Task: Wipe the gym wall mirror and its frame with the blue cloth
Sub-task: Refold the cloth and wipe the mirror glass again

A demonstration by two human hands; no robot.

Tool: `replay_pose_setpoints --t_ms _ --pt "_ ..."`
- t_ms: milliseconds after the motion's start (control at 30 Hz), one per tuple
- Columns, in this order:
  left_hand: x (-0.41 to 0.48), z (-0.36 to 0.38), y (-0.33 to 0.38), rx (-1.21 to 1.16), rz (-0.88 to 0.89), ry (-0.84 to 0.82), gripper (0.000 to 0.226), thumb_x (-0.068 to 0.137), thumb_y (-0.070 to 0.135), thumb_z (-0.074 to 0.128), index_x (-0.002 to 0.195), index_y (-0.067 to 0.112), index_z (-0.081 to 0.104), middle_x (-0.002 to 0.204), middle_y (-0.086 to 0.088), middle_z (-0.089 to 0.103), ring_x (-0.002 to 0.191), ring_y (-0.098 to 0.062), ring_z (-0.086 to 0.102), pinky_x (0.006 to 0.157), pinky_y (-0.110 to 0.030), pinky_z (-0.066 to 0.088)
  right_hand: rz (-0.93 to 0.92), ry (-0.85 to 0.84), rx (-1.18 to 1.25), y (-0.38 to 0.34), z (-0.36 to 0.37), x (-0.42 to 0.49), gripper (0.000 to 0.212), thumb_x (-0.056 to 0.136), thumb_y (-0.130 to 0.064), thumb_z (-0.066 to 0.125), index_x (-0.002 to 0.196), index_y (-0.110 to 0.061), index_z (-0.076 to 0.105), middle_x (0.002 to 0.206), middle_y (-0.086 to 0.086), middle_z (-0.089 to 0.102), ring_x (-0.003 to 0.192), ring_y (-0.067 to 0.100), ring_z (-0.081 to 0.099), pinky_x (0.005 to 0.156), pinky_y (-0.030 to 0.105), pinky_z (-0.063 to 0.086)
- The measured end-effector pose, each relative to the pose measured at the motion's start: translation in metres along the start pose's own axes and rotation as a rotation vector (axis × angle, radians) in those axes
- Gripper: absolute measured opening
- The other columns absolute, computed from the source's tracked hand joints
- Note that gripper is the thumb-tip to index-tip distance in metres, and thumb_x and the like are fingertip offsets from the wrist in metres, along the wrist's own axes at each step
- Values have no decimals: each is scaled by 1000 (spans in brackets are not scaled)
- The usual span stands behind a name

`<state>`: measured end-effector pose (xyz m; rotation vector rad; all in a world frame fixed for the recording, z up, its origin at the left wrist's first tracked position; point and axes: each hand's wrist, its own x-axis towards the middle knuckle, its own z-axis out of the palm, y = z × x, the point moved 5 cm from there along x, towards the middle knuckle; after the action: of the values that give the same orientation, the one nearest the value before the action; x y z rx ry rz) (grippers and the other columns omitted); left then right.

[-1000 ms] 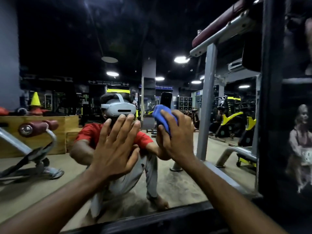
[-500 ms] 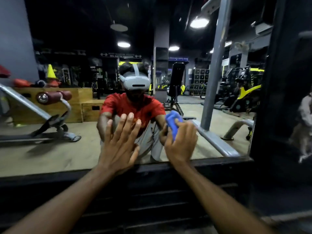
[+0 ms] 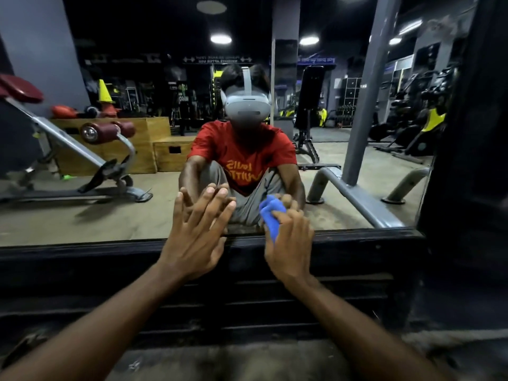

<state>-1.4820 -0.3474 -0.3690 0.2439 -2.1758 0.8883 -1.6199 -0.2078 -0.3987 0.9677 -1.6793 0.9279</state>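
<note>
The right hand [image 3: 290, 244] has its grip closed around a bunched, soft blue cloth [image 3: 270, 215], fingers curled over the wad. The cloth is pressed to the glass at the bottom edge of the large gym wall mirror [image 3: 82, 210], its lower tip reaching the rim of the mirror's black frame [image 3: 82, 250].

At 9 o'clock from the cloth, near but apart, the left hand [image 3: 196, 235] makes no grip: its fingers are straight and spread, with the fingertips meeting their reflection on the glass and the heel of the hand over the frame's bottom rail. Both bare forearms come up from 6 o'clock.

In the mirror at 12 o'clock from the hands sits the reflected person in a red printed T-shirt [image 3: 242, 152] and a grey-white headset [image 3: 247, 105]. At 9 o'clock in the reflection are a grey steel incline bench with maroon roller pads [image 3: 107, 130], light wooden boxes [image 3: 154, 138] and a yellow cone [image 3: 104, 92]. At 2 o'clock a grey steel post [image 3: 362, 105] rises from the reflected floor.
</note>
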Motion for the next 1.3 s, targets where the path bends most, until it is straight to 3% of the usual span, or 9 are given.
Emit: replay_pose_setpoints --t_ms 133,367,433,633,733,900,1000,1133,1300 --pt "24 -13 8 13 58 24 92 80 41 70 158 11 33 168 -16 18 154 -36 20 113 -74 19 -172 -131 -42 49 -26 25 37 77 -22 64 113 -17 67 108 8 62 92 32 55 71 41 44" --pt "130 -48 39 -6 128 173 83 92 47 53 161 11 24 169 -17 14 155 -37 15 118 -64 25 546 407 29 137 -103 104 40 86 -25 65 121 -8 58 117 15 58 110 37 52 91 42 33" --pt "157 -50 42 24 133 175 80 94 50 48 161 13 24 168 -17 15 155 -37 15 119 -62 25 489 410 79 122 -105 125 41 89 -32 60 124 -11 57 119 12 57 110 35 51 91 45 38" --pt "180 -57 29 32 168 263 73 95 49 51 156 12 37 164 -17 29 151 -35 29 115 -63 32 -176 86 -96 84 -88 130 49 83 -26 69 130 -18 55 121 8 59 103 29 55 82 38 39" --pt "204 -73 2 45 55 280 78 97 51 49 159 10 28 167 -17 20 155 -34 20 118 -64 25 12 253 -152 125 -118 163 36 80 -27 62 114 -15 59 105 7 63 92 31 58 77 37 33" --pt "229 -82 -15 83 79 215 83 95 58 39 161 10 22 169 -18 12 156 -35 13 118 -66 21 487 525 23 136 -149 245 35 86 -20 64 121 -13 60 119 9 58 109 29 52 90 40 41" --pt "226 -81 -11 62 41 225 83 94 55 40 161 9 21 169 -18 10 156 -35 11 119 -66 20 225 417 74 91 -133 260 35 90 -18 63 125 -17 59 121 5 55 107 20 49 87 31 42" --pt "223 -81 8 -17 1 274 82 92 51 43 159 6 27 168 -19 16 156 -36 15 120 -63 20 -228 154 -95 90 -117 214 46 74 -12 71 120 -17 66 117 8 63 96 30 56 73 38 40" --pt "234 -78 51 -86 80 273 77 90 49 47 157 13 36 168 -14 19 155 -33 21 119 -62 23 43 282 -306 174 -174 235 40 78 -23 60 117 -20 62 112 3 63 95 28 54 75 34 29"
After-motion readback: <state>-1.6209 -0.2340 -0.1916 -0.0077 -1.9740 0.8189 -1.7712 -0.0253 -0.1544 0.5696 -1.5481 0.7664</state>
